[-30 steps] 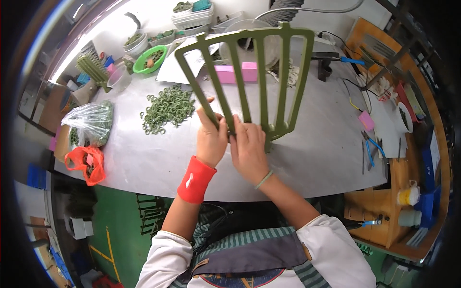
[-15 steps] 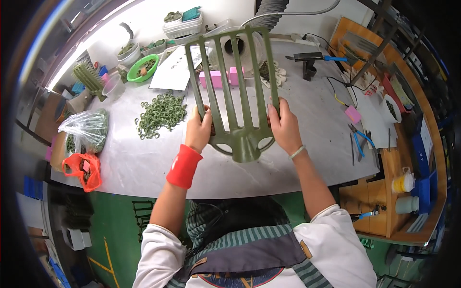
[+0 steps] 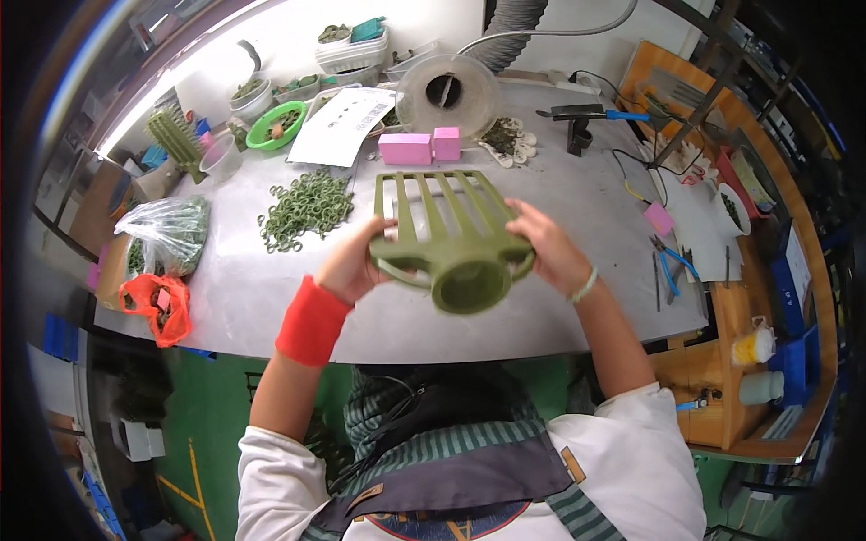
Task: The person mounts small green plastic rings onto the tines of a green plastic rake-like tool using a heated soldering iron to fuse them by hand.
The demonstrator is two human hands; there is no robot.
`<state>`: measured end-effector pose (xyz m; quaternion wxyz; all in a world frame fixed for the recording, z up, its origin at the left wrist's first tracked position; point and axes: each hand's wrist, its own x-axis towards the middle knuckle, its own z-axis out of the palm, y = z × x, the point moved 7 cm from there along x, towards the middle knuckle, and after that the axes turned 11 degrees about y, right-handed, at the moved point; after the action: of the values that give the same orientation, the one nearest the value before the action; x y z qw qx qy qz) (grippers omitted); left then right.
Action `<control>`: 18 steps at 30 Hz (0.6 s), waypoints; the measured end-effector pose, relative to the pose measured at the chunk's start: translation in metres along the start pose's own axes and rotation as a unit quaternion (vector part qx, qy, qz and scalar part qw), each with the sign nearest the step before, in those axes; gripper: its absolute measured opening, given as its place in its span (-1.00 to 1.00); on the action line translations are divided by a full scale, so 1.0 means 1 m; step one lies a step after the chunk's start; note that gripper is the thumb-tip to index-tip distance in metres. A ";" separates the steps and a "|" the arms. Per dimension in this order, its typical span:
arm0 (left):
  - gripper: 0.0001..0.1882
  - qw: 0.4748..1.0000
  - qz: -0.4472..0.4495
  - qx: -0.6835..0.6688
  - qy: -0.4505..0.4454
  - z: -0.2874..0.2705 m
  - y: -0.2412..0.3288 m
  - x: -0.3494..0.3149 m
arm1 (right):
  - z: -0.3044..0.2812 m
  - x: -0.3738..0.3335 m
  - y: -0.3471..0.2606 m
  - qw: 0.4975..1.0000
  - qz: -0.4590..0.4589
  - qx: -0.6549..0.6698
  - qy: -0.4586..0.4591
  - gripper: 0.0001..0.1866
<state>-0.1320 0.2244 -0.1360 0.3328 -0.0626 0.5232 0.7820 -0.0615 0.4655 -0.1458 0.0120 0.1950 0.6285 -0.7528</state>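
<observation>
Between my two hands, above the middle of the table, is a green plastic slatted head (image 3: 462,250) with long slots and a round hollow socket. Its socket opening faces me, while the slats point away and are foreshortened. My left hand (image 3: 354,263), below a red wristband, grips its left edge by the socket end. On the opposite edge, my right hand (image 3: 553,250) is closed with the thumb on top. A heap of small green rings (image 3: 305,209) lies left of the slatted head. Two pink blocks (image 3: 404,149) stand just beyond it.
At the left are a clear bag of green parts (image 3: 171,236) and a red bag (image 3: 161,311). A green bowl (image 3: 273,126), paper sheet (image 3: 341,124) and clear round container (image 3: 448,95) stand farther back. Blue-handled pliers (image 3: 669,266) and a pink piece (image 3: 658,218) lie right.
The slatted head has tilted from nearly upright to lying back, so its socket opening now faces me. Both hands turned with it and kept hold. The pink blocks and clear container behind are now uncovered.
</observation>
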 end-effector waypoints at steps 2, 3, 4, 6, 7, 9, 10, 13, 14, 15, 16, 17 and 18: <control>-0.73 0.999 -0.006 0.039 -0.030 -0.010 -0.031 0.003 | -0.014 -0.013 0.018 0.996 -0.048 -0.071 0.008 -0.28; -0.73 0.997 -0.010 0.075 -0.017 -0.007 -0.051 0.008 | -0.032 -0.021 0.025 0.980 -0.101 -0.172 0.022 -0.34; -0.72 0.993 -0.011 0.115 0.007 -0.009 -0.065 0.007 | -0.043 -0.022 0.030 0.952 -0.152 -0.266 0.026 -0.39; -0.72 0.988 -0.010 0.147 0.038 -0.005 -0.086 0.006 | -0.076 -0.012 0.022 0.911 -0.216 -0.343 0.079 -0.48; -0.71 0.988 0.002 0.153 0.024 -0.001 -0.093 0.010 | -0.098 -0.008 0.010 0.858 -0.277 -0.412 0.129 -0.55; -0.71 0.988 -0.020 0.153 0.021 -0.002 -0.101 0.020 | -0.165 0.032 0.006 0.927 -0.205 -0.264 0.169 -0.65; -0.70 0.987 -0.040 0.151 0.032 -0.008 -0.103 0.023 | -0.181 0.046 -0.012 0.932 -0.192 -0.221 0.214 -0.68; -0.68 0.985 -0.058 0.160 0.027 -0.007 -0.101 0.025 | -0.247 0.109 -0.056 0.954 -0.178 -0.008 0.242 -0.74; -0.67 0.982 -0.067 0.173 0.031 -0.009 -0.098 0.025 | -0.269 0.140 -0.066 0.951 -0.172 0.114 0.231 -0.77; -0.61 0.976 -0.069 0.204 0.028 -0.019 -0.099 0.027 | -0.287 0.169 -0.076 0.934 -0.161 0.234 0.215 -0.80; -0.61 0.976 -0.073 0.198 0.049 -0.026 -0.091 0.027 | -0.296 0.192 -0.085 0.912 -0.145 0.290 0.252 -0.81; -0.58 0.968 -0.091 0.231 0.040 -0.023 -0.083 0.026 | -0.317 0.212 -0.092 0.884 -0.131 0.340 0.294 -0.77; -0.56 0.959 -0.109 0.261 0.019 -0.017 -0.079 0.027 | -0.363 0.229 -0.105 0.887 -0.162 0.302 0.311 -0.73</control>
<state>-0.1113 0.2400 -0.2170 0.4108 -0.0454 0.7054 0.5759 -0.1992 0.8847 -0.1663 -0.3657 0.3084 0.3655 -0.7985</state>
